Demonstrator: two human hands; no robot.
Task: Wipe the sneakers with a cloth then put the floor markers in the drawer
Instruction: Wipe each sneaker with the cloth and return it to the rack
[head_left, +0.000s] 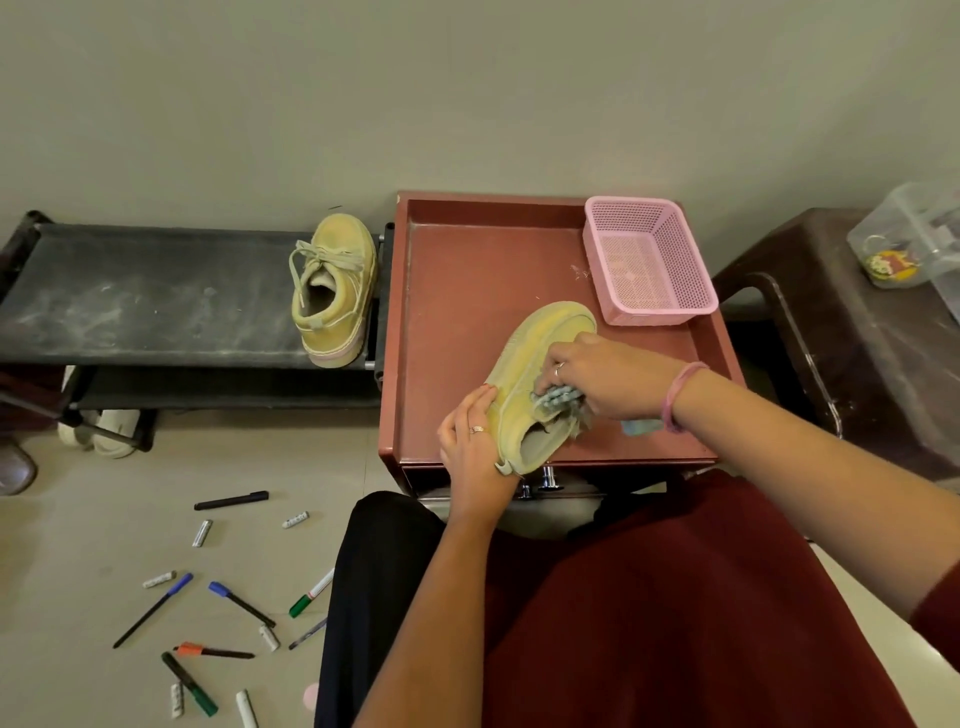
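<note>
Scattered marker pens (208, 613) lie on the pale floor tiles, none stowed; that job looks untouched. On the red-brown table (467, 291), the left hand (472, 452) grips the tan suede sneaker (524, 374) while the right hand (597, 379) pinches a blue-grey cloth (558, 400) against it. Farther off, the matching sneaker (335, 291) waits on the black shoe rack (156, 291).
</note>
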